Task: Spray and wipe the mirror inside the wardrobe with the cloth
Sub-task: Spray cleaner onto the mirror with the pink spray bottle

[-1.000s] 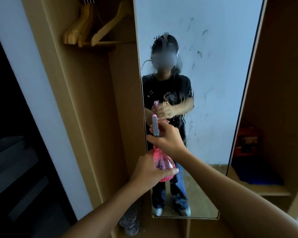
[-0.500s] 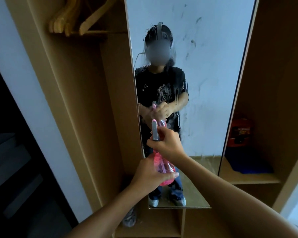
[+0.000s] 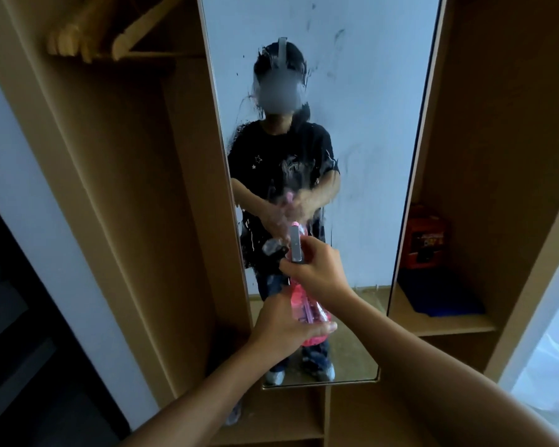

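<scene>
Tan wooden wardrobe (image 3: 117,195), hangers (image 3: 88,40)

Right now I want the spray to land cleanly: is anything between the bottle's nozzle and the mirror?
Nothing visible. The pink spray bottle, held in the left hand and right hand, points straight at the mirror, with open air between.

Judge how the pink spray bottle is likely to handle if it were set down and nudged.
The pink spray bottle looks like thin clear plastic, so probably light. Its rounded body may roll if laid flat. Both hands hold it: left hand at the base, right hand at the trigger.
</scene>
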Demonstrator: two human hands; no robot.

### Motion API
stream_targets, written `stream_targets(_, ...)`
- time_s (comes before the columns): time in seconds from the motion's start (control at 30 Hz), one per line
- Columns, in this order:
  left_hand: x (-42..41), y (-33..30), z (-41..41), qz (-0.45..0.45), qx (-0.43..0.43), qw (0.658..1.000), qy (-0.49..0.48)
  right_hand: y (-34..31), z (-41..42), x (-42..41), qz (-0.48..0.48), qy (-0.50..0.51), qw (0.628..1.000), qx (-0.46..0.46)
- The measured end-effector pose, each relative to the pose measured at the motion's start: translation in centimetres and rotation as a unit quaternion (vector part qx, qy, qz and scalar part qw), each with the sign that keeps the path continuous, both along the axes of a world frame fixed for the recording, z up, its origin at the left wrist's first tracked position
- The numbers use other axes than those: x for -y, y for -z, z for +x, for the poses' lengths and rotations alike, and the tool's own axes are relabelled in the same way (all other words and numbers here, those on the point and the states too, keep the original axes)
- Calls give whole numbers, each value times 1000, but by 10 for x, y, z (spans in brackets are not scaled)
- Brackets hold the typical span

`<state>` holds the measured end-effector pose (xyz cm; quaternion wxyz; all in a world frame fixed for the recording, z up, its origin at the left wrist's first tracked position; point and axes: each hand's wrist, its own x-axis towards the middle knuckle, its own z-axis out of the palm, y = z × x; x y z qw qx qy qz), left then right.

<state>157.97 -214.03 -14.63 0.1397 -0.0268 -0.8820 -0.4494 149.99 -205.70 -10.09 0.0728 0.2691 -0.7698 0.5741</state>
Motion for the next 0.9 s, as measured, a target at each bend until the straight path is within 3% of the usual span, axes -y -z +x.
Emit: stream_targets(0.9, -69, 6, -38, 23, 41, 998, 40, 13, -35, -77, -2, 29, 999, -26)
